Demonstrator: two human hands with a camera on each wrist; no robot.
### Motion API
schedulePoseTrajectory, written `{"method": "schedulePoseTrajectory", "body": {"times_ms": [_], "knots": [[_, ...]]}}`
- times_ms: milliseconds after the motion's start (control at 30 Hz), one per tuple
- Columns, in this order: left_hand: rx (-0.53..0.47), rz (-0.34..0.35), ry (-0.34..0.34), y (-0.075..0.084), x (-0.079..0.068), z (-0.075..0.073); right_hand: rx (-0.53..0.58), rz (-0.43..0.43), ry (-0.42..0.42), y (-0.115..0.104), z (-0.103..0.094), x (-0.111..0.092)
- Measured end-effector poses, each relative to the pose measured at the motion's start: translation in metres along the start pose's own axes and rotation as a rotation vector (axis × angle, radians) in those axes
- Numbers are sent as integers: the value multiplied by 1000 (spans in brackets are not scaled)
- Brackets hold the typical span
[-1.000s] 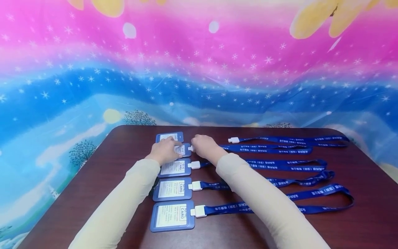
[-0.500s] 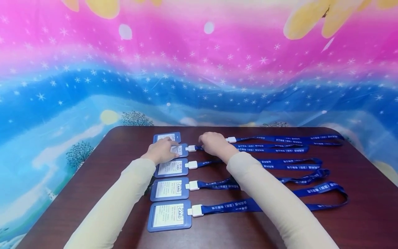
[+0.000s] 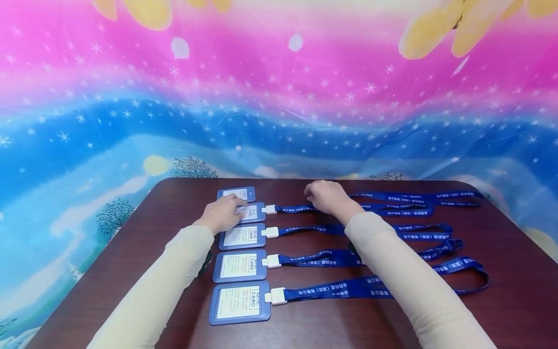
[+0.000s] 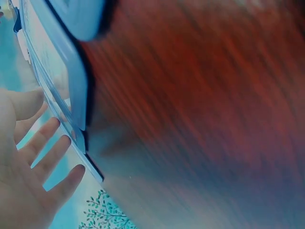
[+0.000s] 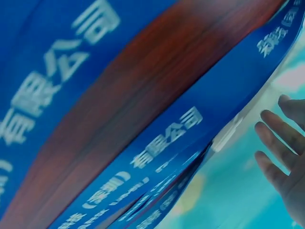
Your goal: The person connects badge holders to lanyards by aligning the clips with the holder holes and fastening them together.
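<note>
My left hand [image 3: 222, 213] rests with outstretched fingers on the second-farthest blue card holder [image 3: 254, 212], partly covering it. In the left wrist view, its fingers [image 4: 52, 155] are spread beside the holders' edges. Behind it lies the farthest card holder [image 3: 245, 194], with no lanyard fastened to it. Over the far lanyards hovers my right hand [image 3: 329, 196], which hides the farthest lanyard's [image 3: 418, 198] white clip in the head view. The right wrist view shows that clip [image 5: 228, 133] next to loosely extended fingers [image 5: 274, 138]; no grip on it shows.
Nearer me, three card holders lie in a column, such as the nearest one [image 3: 240, 303], each joined by a white clip [image 3: 277, 295] to a blue printed lanyard [image 3: 322, 291] stretching right. A patterned cloth [image 3: 279, 111] hangs behind the dark wooden table [image 3: 131, 271].
My right hand has moved right, from the second-farthest holder's clip along its lanyard to the farthest lanyard's clip. My left hand has stayed at the second-farthest holder.
</note>
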State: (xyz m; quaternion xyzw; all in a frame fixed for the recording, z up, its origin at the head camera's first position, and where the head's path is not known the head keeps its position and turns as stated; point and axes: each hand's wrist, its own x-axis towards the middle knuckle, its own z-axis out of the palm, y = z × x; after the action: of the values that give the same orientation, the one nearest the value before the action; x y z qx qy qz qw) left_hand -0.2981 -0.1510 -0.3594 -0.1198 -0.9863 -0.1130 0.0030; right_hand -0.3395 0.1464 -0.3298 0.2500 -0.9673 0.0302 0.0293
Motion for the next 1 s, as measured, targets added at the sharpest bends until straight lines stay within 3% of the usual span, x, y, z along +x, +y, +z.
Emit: {"method": "schedulePoseTrajectory", "body": {"times_ms": [433, 700, 1000], "knots": [[-121, -44, 9, -4, -2, -5, 13, 98, -10, 30, 2, -11], [-112, -44, 12, -11, -3, -8, -51, 95, -20, 34, 8, -10], [-93, -70, 4, -16, -1, -13, -11, 125, -15, 36, 10, 0]]}}
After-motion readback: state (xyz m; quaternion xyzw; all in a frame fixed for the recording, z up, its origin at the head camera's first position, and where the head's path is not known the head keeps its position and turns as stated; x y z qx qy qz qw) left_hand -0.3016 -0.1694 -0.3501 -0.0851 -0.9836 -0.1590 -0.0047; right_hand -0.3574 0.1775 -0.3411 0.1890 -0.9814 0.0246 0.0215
